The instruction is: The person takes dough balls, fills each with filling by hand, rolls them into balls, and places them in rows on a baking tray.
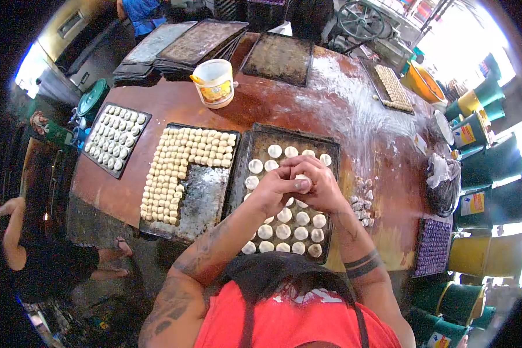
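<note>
My left hand [274, 190] and my right hand [322, 184] meet above a dark baking tray [259, 137]. Their fingers are closed around a small pale dough ball [302, 178], which is partly covered by the thumbs and fingers. Rounds of dough [283, 231] lie spaced in rows on the tray below, some hidden by my hands and wrists. Left of it, a second tray [205, 194] bears many smaller dough balls [162, 174] packed close together, with bare metal at its lower right.
A white bucket [217, 87] stands behind the trays, near stacked baking sheets [185, 43]. Shaped dough fills a tray [119, 168] at left. Small greyish lumps [362, 203] lie right of my hands. White flour [348, 87] dusts the table. Another person's arm [13, 232] shows at far left.
</note>
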